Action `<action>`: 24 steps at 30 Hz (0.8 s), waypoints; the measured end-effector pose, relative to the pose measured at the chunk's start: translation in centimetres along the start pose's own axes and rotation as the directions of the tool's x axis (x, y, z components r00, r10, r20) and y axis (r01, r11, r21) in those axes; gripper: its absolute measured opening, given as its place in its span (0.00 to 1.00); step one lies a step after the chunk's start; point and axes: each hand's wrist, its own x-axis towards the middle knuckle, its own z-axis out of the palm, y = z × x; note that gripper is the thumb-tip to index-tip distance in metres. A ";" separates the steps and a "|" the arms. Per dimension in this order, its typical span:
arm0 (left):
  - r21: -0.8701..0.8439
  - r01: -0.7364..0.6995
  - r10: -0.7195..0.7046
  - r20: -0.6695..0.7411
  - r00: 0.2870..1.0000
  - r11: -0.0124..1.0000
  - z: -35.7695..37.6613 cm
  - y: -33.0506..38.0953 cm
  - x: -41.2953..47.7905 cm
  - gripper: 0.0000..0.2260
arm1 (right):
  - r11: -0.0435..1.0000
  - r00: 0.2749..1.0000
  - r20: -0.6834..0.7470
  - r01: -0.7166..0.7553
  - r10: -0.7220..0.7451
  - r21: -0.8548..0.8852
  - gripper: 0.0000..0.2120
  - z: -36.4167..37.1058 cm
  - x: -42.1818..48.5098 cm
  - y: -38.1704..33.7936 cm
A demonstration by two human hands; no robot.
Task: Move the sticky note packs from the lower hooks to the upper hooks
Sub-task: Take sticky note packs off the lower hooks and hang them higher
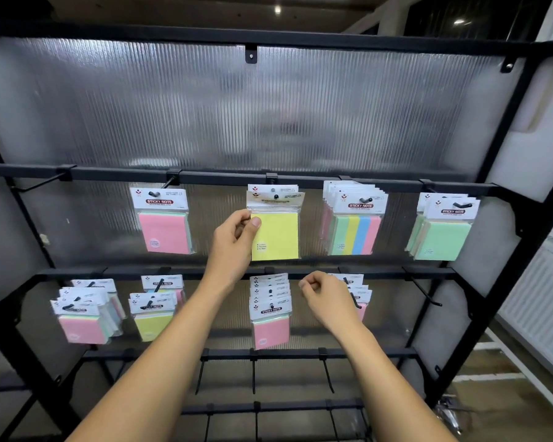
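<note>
My left hand (pixel 235 242) pinches the left edge of a yellow sticky note pack (pixel 276 234) that hangs on the middle hook (pixel 276 196) of the upper rail. My right hand (pixel 324 296) hovers with loosely curled fingers, holding nothing, in front of the lower rail between a stack of pink packs (pixel 270 309) and another stack of packs (pixel 359 295) partly hidden behind it. More packs hang on the lower rail at the left: a pink-fronted bunch (pixel 83 314) and a yellow-fronted bunch (pixel 155 307).
On the upper rail hang a pink pack (pixel 163 221), several striped packs (pixel 353 221) and green packs (pixel 442 228). The far-left upper hook (pixel 35 185) and far-right lower hook (pixel 425 290) are bare. Below are rows of bare hooks (pixel 254 374). A ribbed translucent panel (pixel 237 116) backs the black rack.
</note>
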 end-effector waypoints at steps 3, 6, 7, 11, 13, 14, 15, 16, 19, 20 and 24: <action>0.000 -0.001 0.001 0.017 1.000 1.000 -0.1 -0.5 -0.1 0.06 | 1.000 1.000 -0.004 0.003 -0.003 -0.002 0.07 0.2 0.0 -0.1; 0.008 -0.027 0.027 0.040 0.999 1.000 -0.3 -0.9 -0.3 0.05 | 1.000 1.000 0.004 0.004 -0.004 0.012 0.07 0.5 0.0 -0.1; 0.004 -0.040 0.040 0.049 0.998 0.999 -0.3 -1.0 -0.4 0.04 | 1.000 1.000 0.008 0.004 -0.004 0.016 0.07 0.5 0.0 -0.1; -0.008 -0.081 0.082 0.050 0.995 0.997 -0.4 -1.2 -0.7 0.06 | 1.000 1.000 0.015 0.012 -0.013 0.020 0.08 0.7 0.0 -0.1; -0.001 -0.089 0.089 0.042 0.995 0.996 -0.3 -1.4 -0.7 0.08 | 1.000 1.000 0.019 0.011 -0.012 0.021 0.08 0.8 0.1 -0.2; -0.001 -0.086 0.086 0.038 0.996 0.996 -0.3 -1.5 -0.6 0.10 | 1.000 1.000 0.018 0.010 -0.010 0.021 0.08 0.8 0.1 -0.2; 0.002 -0.081 0.081 0.031 0.996 0.997 -0.3 -1.5 -0.6 0.11 | 1.000 1.000 0.018 0.010 -0.010 0.021 0.08 0.8 0.1 -0.2; 0.008 -0.073 0.073 0.025 0.997 0.997 -0.2 -1.6 -0.5 0.11 | 1.000 1.000 0.018 0.010 -0.010 0.021 0.08 0.8 0.1 -0.3; 0.017 -0.034 0.034 0.016 0.999 0.999 0.0 -1.7 -0.1 0.04 | 1.000 1.000 0.022 0.009 -0.010 0.022 0.08 0.7 0.1 -0.3; 0.019 -0.020 0.020 0.011 1.000 1.000 0.0 -1.7 0.1 0.04 | 1.000 1.000 0.023 0.008 -0.008 0.022 0.08 0.7 0.1 -0.3; 0.019 0.023 -0.022 -0.025 0.999 1.000 0.2 -1.5 0.6 0.07 | 1.000 1.000 0.020 0.005 -0.005 0.021 0.08 0.7 0.1 -0.5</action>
